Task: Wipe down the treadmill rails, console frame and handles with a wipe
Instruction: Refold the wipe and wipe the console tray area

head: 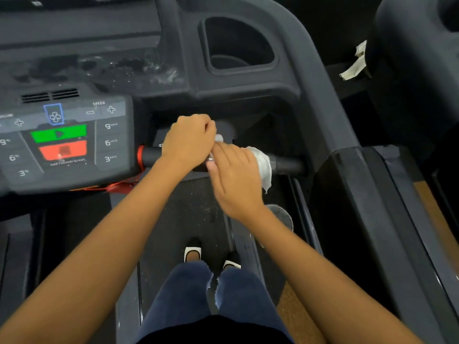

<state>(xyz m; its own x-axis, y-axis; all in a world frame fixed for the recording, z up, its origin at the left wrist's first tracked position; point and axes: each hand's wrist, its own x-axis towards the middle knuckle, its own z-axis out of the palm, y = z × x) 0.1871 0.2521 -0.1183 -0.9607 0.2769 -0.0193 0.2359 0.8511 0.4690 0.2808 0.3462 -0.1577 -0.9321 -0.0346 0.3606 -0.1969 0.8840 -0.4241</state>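
- The wipe (262,165) is presenting as a thin, soft, light sheet. Judged damp and limp, it is conforming to whatever it covers and offering no stiffness of its own.
- Recommended hold, as a judgement: bunching it under palm and fingers so that it is wrapping the round bar and not slipping along it.
- The wipe is lying draped over the horizontal handle (285,164), right of the console (62,145), with a loose tail hanging on the near side.
- The right hand (236,180) is covering the wipe's left part, with the fingers together over the bar and the thumb on the near side, clamping the wipe to the handle.
- The left hand (188,142) is gripping the bare handle just to the left, fist closed round it and touching the right hand.
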